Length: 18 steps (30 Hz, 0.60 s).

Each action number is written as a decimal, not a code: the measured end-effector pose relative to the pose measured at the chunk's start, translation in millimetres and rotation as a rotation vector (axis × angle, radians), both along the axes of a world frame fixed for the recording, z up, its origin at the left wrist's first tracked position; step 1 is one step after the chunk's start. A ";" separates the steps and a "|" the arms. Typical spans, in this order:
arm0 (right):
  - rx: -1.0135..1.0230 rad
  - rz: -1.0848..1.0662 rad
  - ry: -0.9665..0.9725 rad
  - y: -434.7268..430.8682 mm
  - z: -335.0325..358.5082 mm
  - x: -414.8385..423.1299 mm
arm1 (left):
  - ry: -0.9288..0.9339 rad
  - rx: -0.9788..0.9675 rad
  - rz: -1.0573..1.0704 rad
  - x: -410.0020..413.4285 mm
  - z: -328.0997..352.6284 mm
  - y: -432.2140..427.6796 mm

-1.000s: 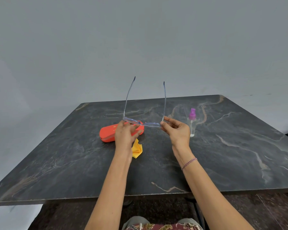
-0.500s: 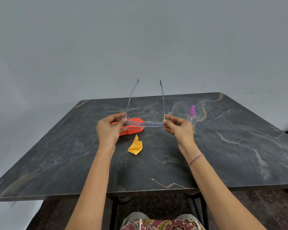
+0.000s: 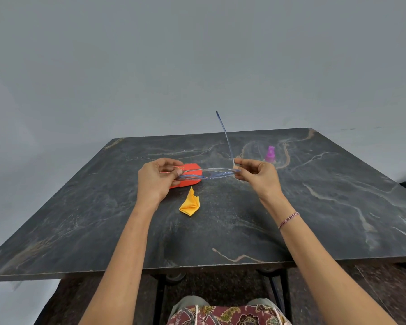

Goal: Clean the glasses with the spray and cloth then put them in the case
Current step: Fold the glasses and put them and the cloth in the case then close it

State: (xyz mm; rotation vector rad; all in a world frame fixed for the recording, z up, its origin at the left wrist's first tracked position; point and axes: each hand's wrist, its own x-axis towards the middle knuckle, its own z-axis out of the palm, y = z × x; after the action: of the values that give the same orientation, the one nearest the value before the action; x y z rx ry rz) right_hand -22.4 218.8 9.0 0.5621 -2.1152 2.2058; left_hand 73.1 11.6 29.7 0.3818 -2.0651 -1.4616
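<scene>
I hold clear blue-framed glasses (image 3: 208,174) above the table between both hands. My left hand (image 3: 156,180) grips the left end of the frame, where the left arm lies folded along the front. My right hand (image 3: 258,175) pinches the right hinge, and the right arm (image 3: 225,137) still sticks up and away. Behind my left hand lies the orange-red case (image 3: 190,177), partly hidden. A folded yellow cloth (image 3: 189,204) lies just in front of the case. The small spray bottle (image 3: 270,154) with a purple cap stands behind my right hand.
The dark marble-patterned table (image 3: 314,219) stretches wide around the objects, its front edge near my lap. A plain grey wall rises behind it. Table legs and dark floor show below the front edge.
The left arm of the glasses has been folded in against the frame by my left hand. The right arm still stands out. Both hands stayed about where they were.
</scene>
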 end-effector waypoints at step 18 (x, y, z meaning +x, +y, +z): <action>0.137 -0.091 -0.116 48.1 -12.1 1.3 | -0.129 0.216 -0.005 -13.7 -12.3 36.2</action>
State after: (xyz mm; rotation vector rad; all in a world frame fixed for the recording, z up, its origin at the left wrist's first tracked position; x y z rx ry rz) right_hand -21.1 266.9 -3.2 0.3437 -2.3128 2.1060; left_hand 59.4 47.8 17.5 0.5703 -2.0116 -1.7088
